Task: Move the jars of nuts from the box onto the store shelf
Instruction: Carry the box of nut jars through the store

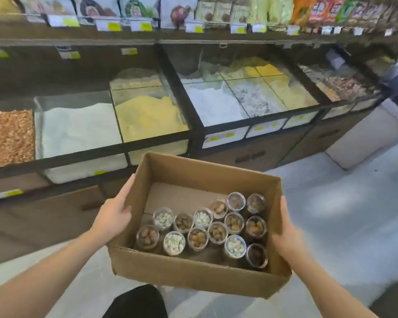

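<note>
A food shop, it seems: glass-fronted bulk bins of grains and flours, yellow price labels, and packaged snack bags on the blurred upper shelf.

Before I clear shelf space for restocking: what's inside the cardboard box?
The cardboard box holds fourteen clear jars of nuts, upright, bunched toward its near side; bare cardboard floor shows behind them. The near wall hides the jars' lower parts.
</note>
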`<action>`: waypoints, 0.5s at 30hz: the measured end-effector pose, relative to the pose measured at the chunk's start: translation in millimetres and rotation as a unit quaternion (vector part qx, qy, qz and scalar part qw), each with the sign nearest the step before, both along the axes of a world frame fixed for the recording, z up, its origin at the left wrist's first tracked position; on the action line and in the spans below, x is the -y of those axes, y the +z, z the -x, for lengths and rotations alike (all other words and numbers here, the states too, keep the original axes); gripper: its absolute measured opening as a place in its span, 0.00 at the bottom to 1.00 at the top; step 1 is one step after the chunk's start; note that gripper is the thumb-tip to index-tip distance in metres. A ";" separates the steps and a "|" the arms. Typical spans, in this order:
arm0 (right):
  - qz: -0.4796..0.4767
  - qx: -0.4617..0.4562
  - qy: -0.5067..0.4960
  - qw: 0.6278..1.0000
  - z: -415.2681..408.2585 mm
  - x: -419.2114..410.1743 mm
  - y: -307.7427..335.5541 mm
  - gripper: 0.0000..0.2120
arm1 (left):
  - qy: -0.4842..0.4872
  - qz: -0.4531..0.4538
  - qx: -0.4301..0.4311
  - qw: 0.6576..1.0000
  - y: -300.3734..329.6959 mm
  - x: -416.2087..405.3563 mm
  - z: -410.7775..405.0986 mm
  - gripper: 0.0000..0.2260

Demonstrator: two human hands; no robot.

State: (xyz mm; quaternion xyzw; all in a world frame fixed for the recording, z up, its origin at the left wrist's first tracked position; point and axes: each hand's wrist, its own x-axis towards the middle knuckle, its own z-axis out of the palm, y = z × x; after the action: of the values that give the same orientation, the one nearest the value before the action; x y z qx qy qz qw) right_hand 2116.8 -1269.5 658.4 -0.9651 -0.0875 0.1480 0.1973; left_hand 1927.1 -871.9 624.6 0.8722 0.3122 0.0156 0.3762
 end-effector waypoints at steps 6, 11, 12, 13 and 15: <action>-0.004 -0.030 0.021 0.999 -78.8 -34.8 -48.0 0.37 | 0.095 0.004 -0.027 0.995 -55.8 9.3 -37.1 0.44; 0.029 -0.049 0.049 0.997 -130.1 -57.2 -112.3 0.42 | 0.147 0.034 -0.052 0.987 -101.5 6.2 -68.7 0.44; 0.032 -0.050 0.054 0.997 -138.9 -61.5 -125.8 0.43 | 0.157 0.033 -0.060 0.985 -112.2 7.0 -74.2 0.44; 0.035 -0.053 0.057 0.996 -148.6 -62.8 -142.2 0.43 | 0.170 0.035 -0.070 0.982 -124.1 8.1 -78.0 0.44; 0.048 -0.061 0.067 0.995 -166.4 -65.6 -175.9 0.43 | 0.200 0.042 -0.084 0.975 -148.2 12.5 -86.0 0.42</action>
State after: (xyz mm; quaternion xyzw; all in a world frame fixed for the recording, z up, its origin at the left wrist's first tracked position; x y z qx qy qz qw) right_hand 2283.2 -1204.0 482.5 -0.9546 -0.1327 0.2239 0.1451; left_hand 2013.1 -884.4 476.4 0.7739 0.5111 0.0044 0.3740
